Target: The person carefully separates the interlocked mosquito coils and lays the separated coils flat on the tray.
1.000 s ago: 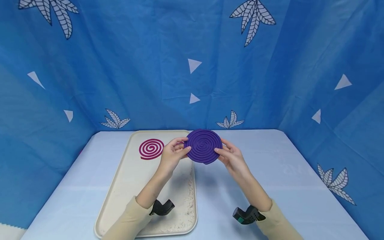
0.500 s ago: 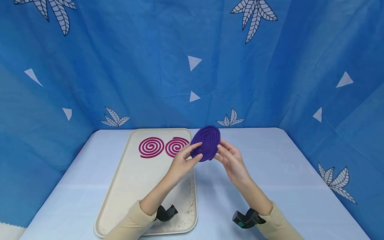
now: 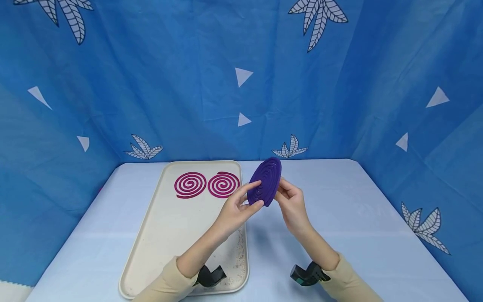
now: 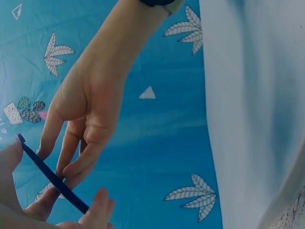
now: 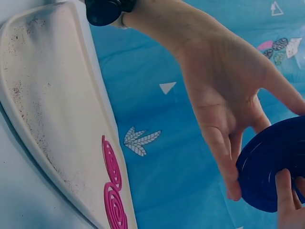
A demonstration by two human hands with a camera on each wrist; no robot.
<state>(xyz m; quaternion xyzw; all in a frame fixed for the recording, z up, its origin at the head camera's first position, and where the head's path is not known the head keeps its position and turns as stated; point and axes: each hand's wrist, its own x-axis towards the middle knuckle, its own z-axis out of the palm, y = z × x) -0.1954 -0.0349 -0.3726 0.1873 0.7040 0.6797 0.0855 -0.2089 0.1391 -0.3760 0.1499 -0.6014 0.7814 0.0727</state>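
Note:
Both hands hold a purple mosquito coil [image 3: 268, 180], a tightly wound flat disc, above the right edge of the tray. It stands tilted, nearly edge-on in the left wrist view. My left hand [image 3: 235, 212] grips it from the left, index finger on its face and thumb at the lower edge. My right hand [image 3: 293, 205] holds it from the right, with fingertips partly hidden behind the disc. In the right wrist view, the coil [image 5: 264, 164] shows its other face, with fingers pressing near its middle. Two pink mosquito coils [image 3: 190, 185] lie side by side on the tray.
A cream tray [image 3: 181, 235] with worn specks along its right side lies on the left half of the white table [image 3: 339, 218]. Blue patterned cloth [image 3: 211, 84] hangs at the back and both sides. Each wrist carries a black camera.
The purple coil has turned from face-on to nearly edge-on and shifted slightly right. My left hand moved right with it, uncovering the second pink coil. My right-hand fingers moved behind the disc.

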